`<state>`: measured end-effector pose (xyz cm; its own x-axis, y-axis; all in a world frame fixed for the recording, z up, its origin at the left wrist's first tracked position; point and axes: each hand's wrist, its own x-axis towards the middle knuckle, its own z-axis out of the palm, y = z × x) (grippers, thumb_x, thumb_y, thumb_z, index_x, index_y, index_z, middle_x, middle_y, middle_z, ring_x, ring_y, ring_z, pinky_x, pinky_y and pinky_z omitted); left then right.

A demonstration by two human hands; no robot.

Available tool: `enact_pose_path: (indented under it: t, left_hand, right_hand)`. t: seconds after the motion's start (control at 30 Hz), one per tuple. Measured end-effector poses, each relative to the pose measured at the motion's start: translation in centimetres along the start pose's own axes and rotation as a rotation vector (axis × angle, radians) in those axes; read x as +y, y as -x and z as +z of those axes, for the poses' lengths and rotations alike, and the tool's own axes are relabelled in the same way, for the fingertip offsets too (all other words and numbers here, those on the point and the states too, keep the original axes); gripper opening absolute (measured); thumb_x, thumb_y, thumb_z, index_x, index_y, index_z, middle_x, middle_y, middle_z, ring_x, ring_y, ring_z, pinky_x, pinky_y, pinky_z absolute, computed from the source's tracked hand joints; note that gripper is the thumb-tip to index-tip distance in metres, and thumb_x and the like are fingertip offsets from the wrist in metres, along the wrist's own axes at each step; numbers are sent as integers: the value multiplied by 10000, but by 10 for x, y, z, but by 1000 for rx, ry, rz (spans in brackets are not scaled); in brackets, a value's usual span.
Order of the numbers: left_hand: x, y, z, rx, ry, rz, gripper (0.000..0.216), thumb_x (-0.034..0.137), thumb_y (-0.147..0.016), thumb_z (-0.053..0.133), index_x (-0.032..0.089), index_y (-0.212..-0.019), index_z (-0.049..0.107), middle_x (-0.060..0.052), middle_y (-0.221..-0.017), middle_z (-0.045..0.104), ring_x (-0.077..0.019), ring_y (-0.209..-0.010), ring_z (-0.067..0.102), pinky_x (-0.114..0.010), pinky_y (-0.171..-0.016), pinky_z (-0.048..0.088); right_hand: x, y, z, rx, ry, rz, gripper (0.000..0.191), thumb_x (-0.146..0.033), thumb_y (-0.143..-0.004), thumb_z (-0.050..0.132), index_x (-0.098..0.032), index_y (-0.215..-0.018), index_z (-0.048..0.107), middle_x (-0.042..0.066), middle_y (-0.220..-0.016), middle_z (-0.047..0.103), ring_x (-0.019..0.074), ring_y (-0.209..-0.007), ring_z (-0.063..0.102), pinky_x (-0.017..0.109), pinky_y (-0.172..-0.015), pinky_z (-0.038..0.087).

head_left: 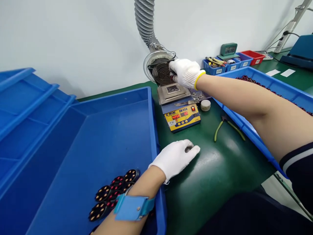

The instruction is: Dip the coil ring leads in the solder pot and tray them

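Note:
My right hand [186, 72], in a white glove, is raised at the fume duct's round mouth with its fingers closed. A small dark, reddish bit shows at its fingertips, too small to name. Just below and left of it is a solder pot [182, 118] with a yellow front, lit red digits and a square metal basin [173, 88]. My left hand [176, 159], also gloved, rests on the green mat beside a blue tray's rim. Its thumb and forefinger are slightly apart, with nothing visible between them. Black round pieces with coloured dots [117, 188] lie in that tray, partly behind my left forearm.
The large blue tray [152, 130] is at left, near stacked blue bins [26, 104]. Green-handled cutters [228, 127] and a round white tin [205, 105] lie right of the pot. Another blue tray [246, 72] holds many dark red pieces. A grey duct [144, 23] hangs above.

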<state>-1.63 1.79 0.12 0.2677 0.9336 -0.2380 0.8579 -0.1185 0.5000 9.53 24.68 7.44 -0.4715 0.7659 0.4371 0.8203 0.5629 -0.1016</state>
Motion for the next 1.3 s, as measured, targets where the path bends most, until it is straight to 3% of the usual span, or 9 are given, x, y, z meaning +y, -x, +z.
enact_pose_path:
  t: [0.33, 0.6, 0.8, 0.93, 1.07, 1.2, 1.3]
  left_hand:
    - [-5, -1, 4, -96, -51, -30, 471, 591, -829, 489, 215, -982, 728, -72, -888, 754, -266, -803, 696, -329, -688, 489]
    - [-7, -2, 5, -110, -51, -22, 521, 589, -835, 476, 197, -1090, 705, -69, -894, 752, -263, -807, 697, -323, -682, 486]
    - [-6, -1, 4, -93, -4, -33, 630, 583, -838, 484, 159, -1288, 606, -62, -949, 746, -240, -797, 695, -310, -668, 491]
    - [-5, -1, 5, 29, 146, -52, 639, 555, -825, 544, 166, -1332, 566, -47, -948, 733, -219, -821, 679, -308, -731, 508]
    - [-5, -6, 3, 289, 499, -105, 630, 519, -789, 645, 131, -1281, 584, -83, -984, 718, -198, -845, 667, -327, -813, 523]
    - [-8, -13, -2, 550, 919, -123, 651, 412, -740, 740, 107, -1285, 556, -129, -1097, 696, -184, -862, 687, -326, -802, 547]
    - [-9, -16, -5, 690, 1061, -122, 609, 349, -708, 769, 116, -1240, 584, -118, -1064, 710, -185, -823, 701, -312, -743, 564]
  right_hand:
    - [-8, -18, 27, -58, 5, -44, 294, -78, -785, 600, -80, -1075, 648, 178, -1108, 640, 373, -1119, 577, 585, -976, 414]
    - [-6, -19, 30, -60, 53, -52, 309, -87, -772, 624, -81, -1080, 648, 169, -1060, 640, 383, -1103, 587, 578, -936, 440]
    - [-3, -20, 29, -8, -8, -58, 237, -144, -791, 640, -118, -1026, 647, 125, -1039, 642, 358, -1138, 576, 554, -969, 439]
    - [-4, -16, 11, 23, -43, -35, 215, -254, -837, 615, -152, -1022, 654, 85, -1050, 630, 338, -1134, 579, 518, -946, 462]
    - [-12, 0, -11, 2, -152, -15, 212, -284, -797, 665, -158, -963, 703, 48, -924, 649, 278, -990, 635, 442, -888, 501]
    - [-31, 34, -20, -160, -403, -5, 215, -374, -761, 716, -214, -899, 753, 13, -719, 667, 178, -715, 643, 331, -709, 533]
    - [-48, 68, -17, -332, -653, 53, 368, -447, -769, 697, -237, -1070, 729, 15, -795, 709, 150, -665, 645, 292, -653, 543]
